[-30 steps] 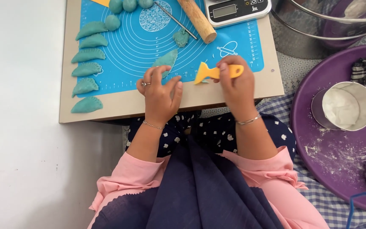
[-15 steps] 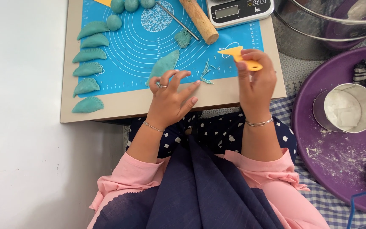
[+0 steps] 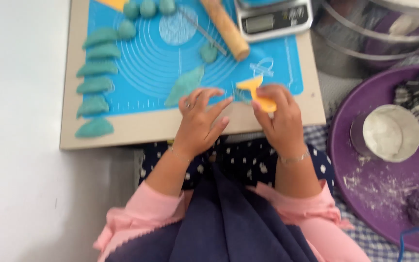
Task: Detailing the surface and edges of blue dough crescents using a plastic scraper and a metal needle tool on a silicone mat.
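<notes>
From the head camera, looking straight down, the right hand (image 3: 280, 119) pinches a small orange plastic pastry cutter (image 3: 257, 94) by its lower end, fingers closed round it, so that the toothed top reaches out over the blue silicone baking mat (image 3: 146, 73). The left hand (image 3: 201, 116) holds nothing: its fingers are spread and slightly curled, their tips just beside the folded teal dough crescent (image 3: 185, 86) lying tilted on the mat, probably to steady it. That crescent sits apart from the rest, close to both hands, where it can be worked.

Along the mat's left edge a column of finished teal dumplings (image 3: 95, 82) lies in a neat file, kept out of the way on the beige wooden board (image 3: 136, 131) that carries the mat. Small teal dough balls (image 3: 147, 8) wait at the top edge, near a wooden rolling pin (image 3: 225, 28) laid diagonally and a grey digital kitchen scale (image 3: 273, 18) (its display is too blurred to make out).

To the right, a round purple tray (image 3: 364, 199) dusted with flour holds a small metal cup of white flour (image 3: 388, 132), within the right hand's reach.
</notes>
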